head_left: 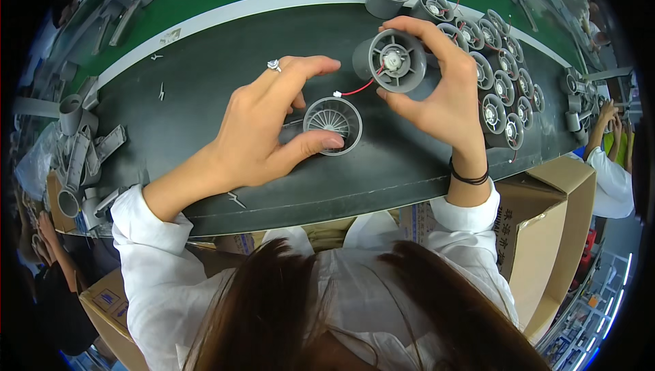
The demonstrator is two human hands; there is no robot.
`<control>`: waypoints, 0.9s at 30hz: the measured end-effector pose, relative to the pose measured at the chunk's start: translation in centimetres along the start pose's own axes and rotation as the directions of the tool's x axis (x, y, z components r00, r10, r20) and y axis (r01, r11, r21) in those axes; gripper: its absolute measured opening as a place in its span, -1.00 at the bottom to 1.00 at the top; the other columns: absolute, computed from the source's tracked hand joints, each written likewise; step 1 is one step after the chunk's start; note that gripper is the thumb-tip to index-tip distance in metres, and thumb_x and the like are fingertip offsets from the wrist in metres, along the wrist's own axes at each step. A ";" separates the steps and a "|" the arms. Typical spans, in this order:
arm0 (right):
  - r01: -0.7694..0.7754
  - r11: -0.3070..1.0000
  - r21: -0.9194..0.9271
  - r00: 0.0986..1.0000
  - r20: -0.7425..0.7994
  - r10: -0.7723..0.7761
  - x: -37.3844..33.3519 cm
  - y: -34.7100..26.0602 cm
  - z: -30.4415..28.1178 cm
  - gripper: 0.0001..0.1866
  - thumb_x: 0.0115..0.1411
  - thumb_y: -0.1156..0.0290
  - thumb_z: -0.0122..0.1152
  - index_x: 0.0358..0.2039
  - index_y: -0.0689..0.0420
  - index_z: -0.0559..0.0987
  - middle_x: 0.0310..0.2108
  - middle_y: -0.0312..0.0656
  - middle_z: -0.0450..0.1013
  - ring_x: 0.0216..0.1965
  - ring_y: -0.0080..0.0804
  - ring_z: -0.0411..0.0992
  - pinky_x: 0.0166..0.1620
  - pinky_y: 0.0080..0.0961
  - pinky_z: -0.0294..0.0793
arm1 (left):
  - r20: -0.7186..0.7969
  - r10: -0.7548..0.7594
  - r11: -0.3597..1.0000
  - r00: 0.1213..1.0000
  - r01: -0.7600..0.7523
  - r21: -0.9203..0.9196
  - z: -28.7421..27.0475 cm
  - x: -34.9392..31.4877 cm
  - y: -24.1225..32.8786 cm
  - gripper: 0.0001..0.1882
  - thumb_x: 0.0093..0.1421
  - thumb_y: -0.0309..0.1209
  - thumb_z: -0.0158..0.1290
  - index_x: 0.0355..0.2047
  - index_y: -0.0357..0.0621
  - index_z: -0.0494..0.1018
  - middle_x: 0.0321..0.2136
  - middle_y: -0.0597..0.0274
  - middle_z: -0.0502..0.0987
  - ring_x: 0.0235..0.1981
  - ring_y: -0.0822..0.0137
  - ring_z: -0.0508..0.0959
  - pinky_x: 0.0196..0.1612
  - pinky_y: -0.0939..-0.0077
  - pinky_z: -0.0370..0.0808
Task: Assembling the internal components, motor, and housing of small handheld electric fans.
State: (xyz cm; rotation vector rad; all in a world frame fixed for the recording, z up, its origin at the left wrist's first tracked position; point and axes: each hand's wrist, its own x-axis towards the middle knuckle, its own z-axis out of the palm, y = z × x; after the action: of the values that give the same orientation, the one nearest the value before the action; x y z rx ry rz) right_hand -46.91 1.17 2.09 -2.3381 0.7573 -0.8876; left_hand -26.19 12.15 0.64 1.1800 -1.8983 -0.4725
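Currently, through the head view, I watch the right hand (443,81) pinch a grey motor housing (391,62) above the dark worktop (198,78), its red wire (357,90) extending toward a grilled cup (327,120). The left hand (256,125) curves open, thumb over that cup's rim; touching, I can't tell.

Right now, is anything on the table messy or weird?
A little: a few small grey bits lie loose on the dark table, one near its front edge, others farther back on the left. They look stray, away from the jumbled grey pieces at far left. I see nothing spilled or clearly broken.
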 end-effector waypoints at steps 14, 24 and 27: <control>0.289 0.955 -0.065 0.950 -0.103 -0.295 -1.1 -1.0 0.8 -0.39 -0.33 0.55 0.35 -0.14 0.33 0.45 -0.19 -0.02 0.45 -0.23 -0.31 0.45 -0.13 -0.50 0.41 | -0.088 0.061 0.997 0.994 -0.056 0.060 -0.4 0.0 0.9 -0.94 0.07 -0.55 0.11 -0.45 -0.29 0.46 -0.46 0.06 0.51 -0.53 0.27 0.50 -0.50 0.48 0.41; 0.320 0.929 0.188 0.947 -0.108 -0.304 -1.7 -1.5 1.3 -0.25 -0.24 0.61 0.39 0.01 0.46 0.27 -0.08 0.19 0.37 -0.04 -0.17 0.41 0.01 -0.39 0.38 | 0.027 -0.135 0.868 0.990 0.132 -0.479 -0.1 -0.5 0.2 -0.89 0.15 -0.53 0.04 -0.47 -0.35 0.46 -0.23 -0.06 0.53 -0.31 0.23 0.56 -0.23 0.40 0.47; 0.417 0.895 0.162 0.908 -0.118 -0.402 -1.5 -1.2 1.6 -0.31 -0.24 0.61 0.39 -0.05 0.45 0.30 -0.04 0.31 0.31 -0.04 -0.07 0.40 -0.02 -0.36 0.42 | -0.031 -0.090 0.857 0.995 0.062 -0.511 0.3 -0.7 0.0 -0.88 0.15 -0.54 0.03 -0.49 -0.36 0.45 -0.22 -0.08 0.53 -0.38 0.28 0.56 -0.30 0.48 0.47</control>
State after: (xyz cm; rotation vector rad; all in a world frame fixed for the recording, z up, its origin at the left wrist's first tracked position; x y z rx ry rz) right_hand -46.35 3.44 1.19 -2.3417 0.1924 -1.1817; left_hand -26.30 12.75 0.17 0.8985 -1.5444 -0.9152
